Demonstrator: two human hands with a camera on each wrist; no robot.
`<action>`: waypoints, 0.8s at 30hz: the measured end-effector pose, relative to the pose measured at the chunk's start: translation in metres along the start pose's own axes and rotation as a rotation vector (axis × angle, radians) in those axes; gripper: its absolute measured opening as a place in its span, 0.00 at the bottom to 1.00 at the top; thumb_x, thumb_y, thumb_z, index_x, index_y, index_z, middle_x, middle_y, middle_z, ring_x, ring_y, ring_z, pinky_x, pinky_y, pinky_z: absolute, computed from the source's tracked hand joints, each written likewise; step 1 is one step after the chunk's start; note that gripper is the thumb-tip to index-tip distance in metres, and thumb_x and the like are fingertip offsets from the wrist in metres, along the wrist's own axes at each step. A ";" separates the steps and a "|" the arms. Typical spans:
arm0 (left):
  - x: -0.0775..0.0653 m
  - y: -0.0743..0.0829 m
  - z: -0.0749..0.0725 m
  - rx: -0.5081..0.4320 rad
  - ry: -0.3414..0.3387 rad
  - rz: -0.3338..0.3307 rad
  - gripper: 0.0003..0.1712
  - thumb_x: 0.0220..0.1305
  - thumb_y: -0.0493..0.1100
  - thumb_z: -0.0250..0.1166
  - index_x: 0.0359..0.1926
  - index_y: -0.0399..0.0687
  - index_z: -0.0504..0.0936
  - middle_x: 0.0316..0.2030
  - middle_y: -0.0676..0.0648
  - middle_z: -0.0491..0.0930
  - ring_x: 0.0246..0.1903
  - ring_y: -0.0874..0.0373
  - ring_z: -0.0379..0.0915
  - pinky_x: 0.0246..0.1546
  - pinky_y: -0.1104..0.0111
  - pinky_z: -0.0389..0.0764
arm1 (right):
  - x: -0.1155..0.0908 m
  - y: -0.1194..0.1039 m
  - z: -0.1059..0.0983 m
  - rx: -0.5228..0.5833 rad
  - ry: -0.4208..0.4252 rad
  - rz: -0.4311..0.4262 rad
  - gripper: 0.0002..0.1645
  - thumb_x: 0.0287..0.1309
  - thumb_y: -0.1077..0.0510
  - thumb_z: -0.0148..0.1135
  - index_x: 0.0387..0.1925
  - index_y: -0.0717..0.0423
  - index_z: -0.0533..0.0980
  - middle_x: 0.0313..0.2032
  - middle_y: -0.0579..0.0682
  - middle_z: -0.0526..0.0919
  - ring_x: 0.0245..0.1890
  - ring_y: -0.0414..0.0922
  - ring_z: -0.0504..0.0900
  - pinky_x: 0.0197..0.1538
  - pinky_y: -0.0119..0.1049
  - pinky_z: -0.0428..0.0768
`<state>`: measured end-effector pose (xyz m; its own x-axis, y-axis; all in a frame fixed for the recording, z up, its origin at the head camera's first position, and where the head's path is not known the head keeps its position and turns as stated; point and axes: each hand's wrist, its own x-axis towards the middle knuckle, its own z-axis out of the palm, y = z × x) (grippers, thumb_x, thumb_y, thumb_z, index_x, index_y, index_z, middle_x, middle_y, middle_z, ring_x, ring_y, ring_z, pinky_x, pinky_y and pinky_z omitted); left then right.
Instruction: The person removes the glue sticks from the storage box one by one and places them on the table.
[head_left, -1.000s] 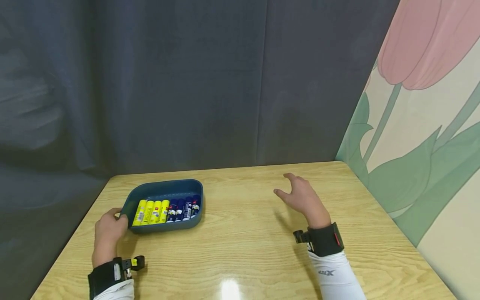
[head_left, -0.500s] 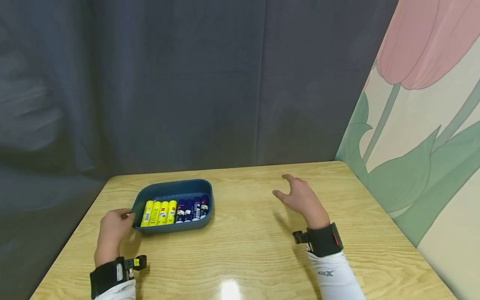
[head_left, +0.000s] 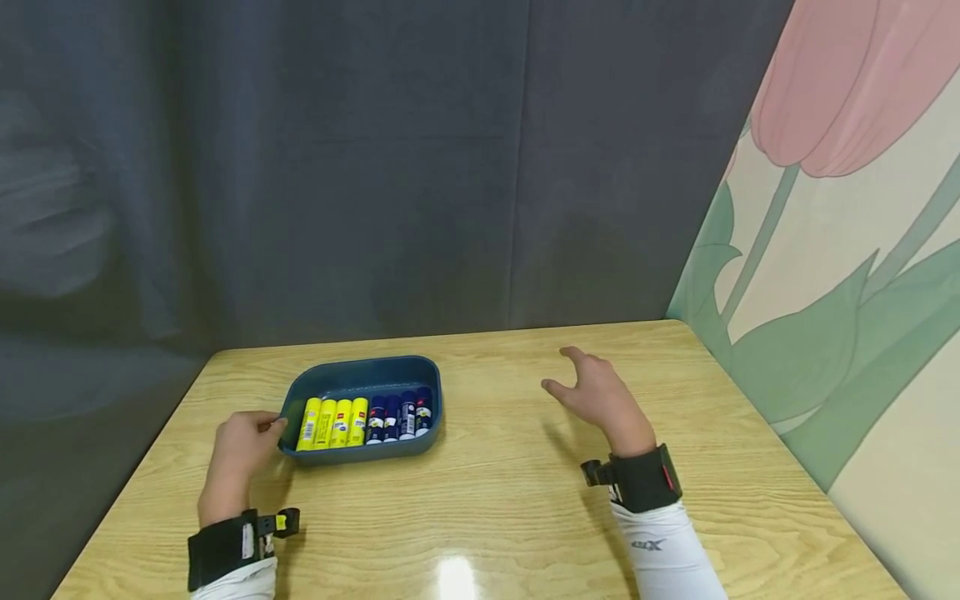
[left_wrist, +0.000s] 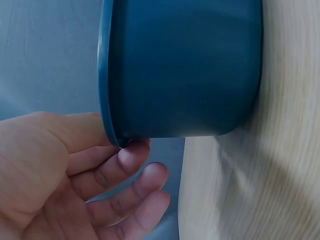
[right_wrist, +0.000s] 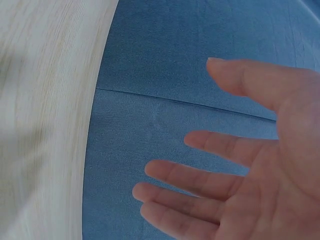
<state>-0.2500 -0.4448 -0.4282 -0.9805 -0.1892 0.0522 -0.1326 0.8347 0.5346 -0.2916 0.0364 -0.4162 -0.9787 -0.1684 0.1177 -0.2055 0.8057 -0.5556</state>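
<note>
A dark blue plastic bin stands on the wooden table, left of centre in the head view. Several yellow glue sticks lie side by side in its left half, with several navy glue sticks in a row to their right. My left hand pinches the bin's rim at the near left corner; in the left wrist view the thumb goes over the rim and a fingertip sits under it. Well to the right, my right hand hovers over the table, thumb and fingers spread, holding nothing.
The light wooden table reaches back to a dark curtain. A wall with a painted tulip borders its right side. Each wrist wears a black band with a small camera.
The bin with its glue sticks has slid to the right across the table, my left hand moving along with it. My right hand has stayed nearly in place.
</note>
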 end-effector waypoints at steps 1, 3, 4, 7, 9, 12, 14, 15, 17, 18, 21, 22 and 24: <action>0.000 0.002 0.001 0.002 -0.005 0.005 0.23 0.72 0.40 0.55 0.56 0.21 0.77 0.51 0.24 0.78 0.50 0.30 0.76 0.45 0.46 0.80 | 0.000 0.000 0.000 0.000 0.001 0.000 0.42 0.65 0.47 0.62 0.70 0.68 0.62 0.62 0.70 0.74 0.62 0.66 0.73 0.60 0.60 0.73; 0.000 0.005 0.003 0.003 -0.013 0.017 0.23 0.72 0.40 0.55 0.56 0.21 0.77 0.51 0.23 0.78 0.49 0.30 0.76 0.45 0.47 0.80 | -0.001 0.000 0.000 -0.002 0.001 0.000 0.41 0.65 0.47 0.62 0.70 0.68 0.62 0.62 0.70 0.73 0.62 0.66 0.73 0.60 0.60 0.73; 0.000 0.007 0.004 0.007 -0.016 0.025 0.23 0.72 0.40 0.56 0.55 0.21 0.77 0.51 0.23 0.78 0.49 0.30 0.77 0.44 0.47 0.80 | -0.001 -0.001 0.000 -0.002 0.002 0.000 0.41 0.65 0.47 0.62 0.70 0.68 0.62 0.62 0.70 0.73 0.62 0.66 0.73 0.60 0.60 0.73; 0.000 0.013 0.007 0.014 -0.023 0.042 0.22 0.71 0.39 0.56 0.54 0.21 0.78 0.50 0.24 0.79 0.48 0.31 0.77 0.44 0.47 0.81 | -0.002 -0.001 0.000 -0.003 0.004 0.005 0.41 0.65 0.47 0.62 0.70 0.68 0.62 0.62 0.70 0.74 0.62 0.66 0.73 0.59 0.60 0.73; -0.001 0.017 0.009 0.021 -0.029 0.054 0.21 0.70 0.38 0.57 0.54 0.21 0.78 0.49 0.24 0.79 0.48 0.32 0.78 0.44 0.47 0.81 | -0.002 -0.001 0.000 -0.004 0.005 0.008 0.42 0.65 0.47 0.62 0.70 0.68 0.62 0.62 0.70 0.74 0.62 0.66 0.73 0.59 0.60 0.73; 0.001 0.018 0.009 0.030 -0.030 0.071 0.20 0.70 0.38 0.58 0.52 0.21 0.79 0.48 0.24 0.80 0.47 0.32 0.78 0.43 0.48 0.81 | 0.002 -0.006 0.004 0.000 0.006 0.005 0.42 0.65 0.48 0.63 0.70 0.67 0.62 0.62 0.69 0.74 0.62 0.66 0.73 0.60 0.60 0.73; 0.002 0.018 0.008 0.037 -0.031 0.081 0.20 0.70 0.38 0.58 0.51 0.21 0.80 0.48 0.25 0.80 0.47 0.32 0.79 0.42 0.48 0.81 | 0.004 -0.009 0.008 0.003 0.005 -0.003 0.42 0.64 0.48 0.63 0.70 0.68 0.62 0.62 0.69 0.74 0.62 0.66 0.73 0.60 0.59 0.73; 0.002 0.018 0.008 0.039 -0.032 0.085 0.19 0.70 0.38 0.59 0.51 0.21 0.80 0.47 0.25 0.80 0.46 0.32 0.79 0.42 0.49 0.81 | 0.005 -0.011 0.009 0.005 0.004 -0.007 0.42 0.64 0.48 0.63 0.70 0.68 0.62 0.62 0.69 0.74 0.62 0.66 0.73 0.60 0.59 0.73; 0.003 0.018 0.008 0.045 -0.031 0.093 0.19 0.70 0.37 0.59 0.50 0.22 0.81 0.47 0.25 0.81 0.46 0.33 0.79 0.41 0.49 0.82 | 0.008 -0.015 0.012 0.008 0.002 -0.012 0.42 0.64 0.48 0.63 0.70 0.68 0.62 0.62 0.69 0.74 0.62 0.66 0.73 0.61 0.59 0.73; 0.003 0.018 0.008 0.047 -0.032 0.096 0.19 0.70 0.37 0.59 0.50 0.22 0.81 0.46 0.26 0.81 0.46 0.33 0.79 0.41 0.50 0.82 | 0.009 -0.016 0.014 0.009 0.001 -0.015 0.42 0.64 0.48 0.63 0.70 0.68 0.62 0.62 0.69 0.74 0.62 0.66 0.73 0.61 0.59 0.72; 0.004 0.016 0.009 0.051 -0.030 0.109 0.18 0.69 0.37 0.59 0.49 0.23 0.82 0.46 0.26 0.81 0.46 0.33 0.79 0.41 0.49 0.82 | 0.012 -0.022 0.019 0.011 -0.002 -0.021 0.41 0.64 0.48 0.63 0.70 0.68 0.62 0.62 0.69 0.74 0.62 0.65 0.73 0.60 0.59 0.73; 0.004 0.015 0.009 0.054 -0.029 0.114 0.17 0.69 0.37 0.60 0.49 0.23 0.82 0.46 0.26 0.81 0.46 0.32 0.79 0.42 0.49 0.82 | 0.013 -0.023 0.020 0.012 -0.003 -0.022 0.41 0.64 0.48 0.63 0.70 0.68 0.63 0.62 0.69 0.74 0.62 0.65 0.73 0.60 0.59 0.73; 0.005 0.014 0.010 0.057 -0.031 0.121 0.17 0.68 0.37 0.60 0.49 0.23 0.82 0.46 0.26 0.81 0.47 0.32 0.79 0.43 0.48 0.81 | 0.015 -0.027 0.024 0.014 -0.005 -0.025 0.41 0.64 0.49 0.63 0.70 0.68 0.63 0.62 0.69 0.74 0.62 0.65 0.73 0.60 0.59 0.73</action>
<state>-0.2578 -0.4292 -0.4289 -0.9938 -0.0695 0.0869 -0.0198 0.8788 0.4768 -0.3009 -0.0012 -0.4189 -0.9733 -0.1911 0.1275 -0.2296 0.7931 -0.5642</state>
